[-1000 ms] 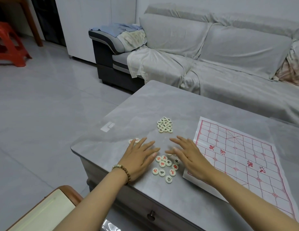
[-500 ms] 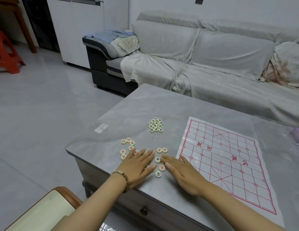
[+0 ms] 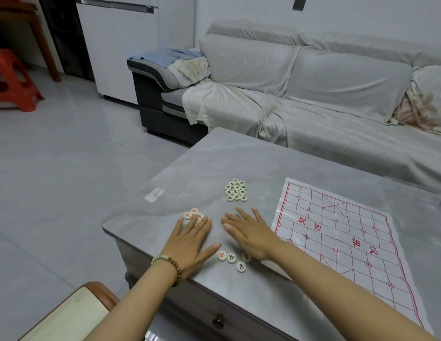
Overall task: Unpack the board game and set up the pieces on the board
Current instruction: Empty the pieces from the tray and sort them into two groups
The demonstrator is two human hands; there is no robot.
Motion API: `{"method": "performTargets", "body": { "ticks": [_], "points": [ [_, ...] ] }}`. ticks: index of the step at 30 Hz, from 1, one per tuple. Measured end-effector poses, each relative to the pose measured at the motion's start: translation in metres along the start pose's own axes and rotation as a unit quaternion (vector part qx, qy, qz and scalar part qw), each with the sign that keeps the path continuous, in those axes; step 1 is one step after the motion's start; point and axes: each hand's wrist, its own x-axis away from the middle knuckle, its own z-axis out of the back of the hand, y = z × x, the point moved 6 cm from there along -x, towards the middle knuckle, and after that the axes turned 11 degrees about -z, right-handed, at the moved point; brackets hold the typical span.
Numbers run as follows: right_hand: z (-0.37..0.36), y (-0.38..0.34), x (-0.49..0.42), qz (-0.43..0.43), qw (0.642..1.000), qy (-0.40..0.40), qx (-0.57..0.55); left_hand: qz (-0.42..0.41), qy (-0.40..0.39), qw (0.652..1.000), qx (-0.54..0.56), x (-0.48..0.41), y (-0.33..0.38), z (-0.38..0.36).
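Grey stone-look coffee table point(image 3: 239, 156). Beyond left hand point(image 3: 189, 244): grey covered sofa point(image 3: 337, 94). Far left of it: red plastic stool point(image 3: 7, 60), glossy grey tile floor point(image 3: 66, 156), white cabinet point(image 3: 121, 45).

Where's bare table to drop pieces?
Bare: far table between the black-lettered pile and the sofa; the board, no pieces on it. Crowded: near edge, where left hand and right hand lie flat among red pieces and loose pieces.

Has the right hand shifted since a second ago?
Yes. Judged against the paper board, the right hand has slid left, away from the board's left edge, and lies flat on the table.
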Motion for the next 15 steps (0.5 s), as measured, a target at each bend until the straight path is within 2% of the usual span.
{"method": "performTargets", "body": {
  "ticks": [7,12,15],
  "points": [
    [0.013,0.024,-0.058,-0.082,0.996,0.040,-0.024,-0.006,0.011,1.000,0.002,-0.001,-0.010,-0.007],
    [0.010,0.016,-0.008,0.005,0.983,0.121,-0.140,-0.002,0.004,1.000,-0.002,-0.003,-0.005,-0.004],
    [0.000,0.014,0.037,0.058,0.982,0.107,-0.143,0.007,0.008,1.000,-0.012,-0.005,-0.007,-0.006]
  ]
}}
